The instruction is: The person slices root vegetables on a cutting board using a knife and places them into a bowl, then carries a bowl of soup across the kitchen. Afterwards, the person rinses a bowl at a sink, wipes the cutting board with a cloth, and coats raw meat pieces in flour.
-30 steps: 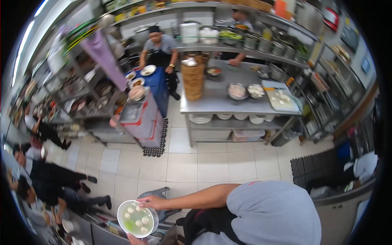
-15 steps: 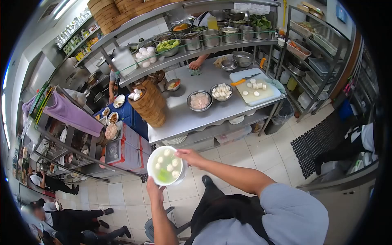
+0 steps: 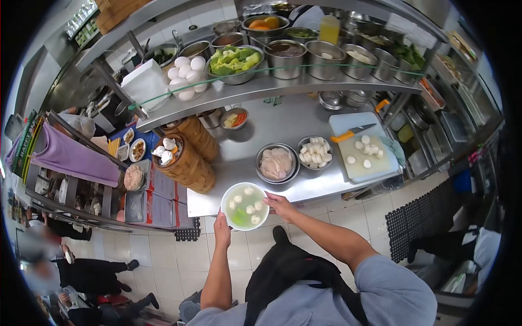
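Both my hands hold a white bowl (image 3: 243, 228) of pale broth, with several round white balls and a piece of green leaf in it. My left hand (image 3: 222, 232) grips its left side, and my right hand (image 3: 279, 206) grips its right rim. The bowl is roughly level at the front edge of the steel table (image 3: 239, 157). Just beyond it stand a steel bowl (image 3: 278, 181) of pale raw slices and another steel bowl (image 3: 315, 168) of white cylindrical pieces. Fingers under the bowl are hidden.
To the right lies a cutting board (image 3: 353, 169) with an orange-handled knife (image 3: 343, 135) and white pieces. Stacked bamboo steamers (image 3: 190, 169) stand left. Over the table runs a steel shelf (image 3: 228, 95) with eggs (image 3: 187, 76), broccoli (image 3: 234, 58) and steel pots. Other people stand at lower left.
I have come closer to the table. The bowl has moved from over the floor up to the table's front edge, still in both hands. The co-worker's hand across the table is out of sight.
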The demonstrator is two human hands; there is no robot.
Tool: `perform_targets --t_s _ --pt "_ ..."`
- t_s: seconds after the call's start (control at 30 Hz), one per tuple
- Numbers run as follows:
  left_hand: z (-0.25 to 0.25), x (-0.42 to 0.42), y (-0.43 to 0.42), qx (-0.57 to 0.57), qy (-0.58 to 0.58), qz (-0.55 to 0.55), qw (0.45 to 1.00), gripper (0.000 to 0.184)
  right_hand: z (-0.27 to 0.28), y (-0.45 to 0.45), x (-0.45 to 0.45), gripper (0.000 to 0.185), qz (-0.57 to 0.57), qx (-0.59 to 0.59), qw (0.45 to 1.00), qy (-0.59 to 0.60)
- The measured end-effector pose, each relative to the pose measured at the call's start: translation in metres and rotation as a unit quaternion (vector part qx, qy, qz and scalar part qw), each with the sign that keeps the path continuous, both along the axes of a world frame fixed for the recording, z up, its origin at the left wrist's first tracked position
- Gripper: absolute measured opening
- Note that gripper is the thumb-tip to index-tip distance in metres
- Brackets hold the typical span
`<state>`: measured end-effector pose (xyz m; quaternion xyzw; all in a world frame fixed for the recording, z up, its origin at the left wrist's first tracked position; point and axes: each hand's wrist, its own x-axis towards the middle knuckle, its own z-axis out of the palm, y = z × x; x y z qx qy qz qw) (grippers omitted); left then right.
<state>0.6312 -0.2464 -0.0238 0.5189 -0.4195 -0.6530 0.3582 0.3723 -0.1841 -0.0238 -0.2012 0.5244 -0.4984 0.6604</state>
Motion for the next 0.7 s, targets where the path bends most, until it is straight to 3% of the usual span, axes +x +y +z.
perform_targets --t_s 0.33,0.43,0.5,0.53,0.6,0.63,0.7 --pt "-0.012 -0.010 -0.056 0.021 0.005 0.033 0.999 0.048 -0.030 -0.071 -0.003 0.051 -0.012 0.050 0.996 -0.078" --pt "-0.026 -0.012 -0.062 0.002 0.020 0.055 0.998 0.048 -0.034 -0.076 0.000 0.060 -0.033 0.067 0.995 -0.069" --pt "-0.032 -0.013 -0.068 -0.025 0.029 0.063 0.997 0.048 -0.031 -0.069 -0.006 0.066 -0.144 0.169 0.966 -0.134" --pt "-0.028 -0.016 -0.070 -0.015 0.024 0.069 0.997 0.048 -0.028 -0.062 -0.013 0.066 -0.140 0.168 0.967 -0.133" --pt "-0.022 -0.024 -0.076 -0.009 0.024 0.082 0.996 0.048 -0.024 -0.049 -0.037 0.058 -0.233 0.216 0.920 -0.231" --pt "-0.021 -0.025 -0.079 -0.018 0.017 0.089 0.996 0.047 -0.026 -0.046 -0.046 0.058 -0.227 0.213 0.923 -0.228" --pt "-0.020 -0.030 -0.086 -0.027 0.011 0.103 0.994 0.047 -0.031 -0.042 -0.064 0.038 -0.244 0.189 0.938 -0.160"
